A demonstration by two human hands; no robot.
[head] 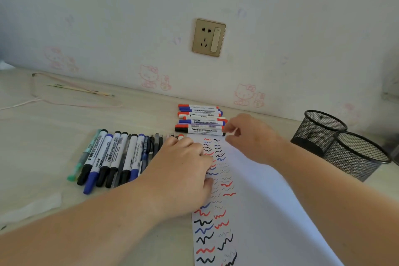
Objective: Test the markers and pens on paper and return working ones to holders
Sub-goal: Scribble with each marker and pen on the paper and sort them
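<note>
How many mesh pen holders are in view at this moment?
2. One black mesh holder stands at the right near the wall; the second mesh holder stands just in front of it, nearer the camera. None seems hidden.

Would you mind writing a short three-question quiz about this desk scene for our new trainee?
1. True or false: the two mesh holders already hold markers.
2. What does the right hand touch?
A. the wall socket
B. the nearest marker of the stack by the wall
C. a holder
3. Fill in: the left hand rests on the edge of the ____ covered in squiggles, beside the row of markers.

Key: 1 false, both look empty; 2 B, its fingers meet that marker's right end; 3 paper.
</note>
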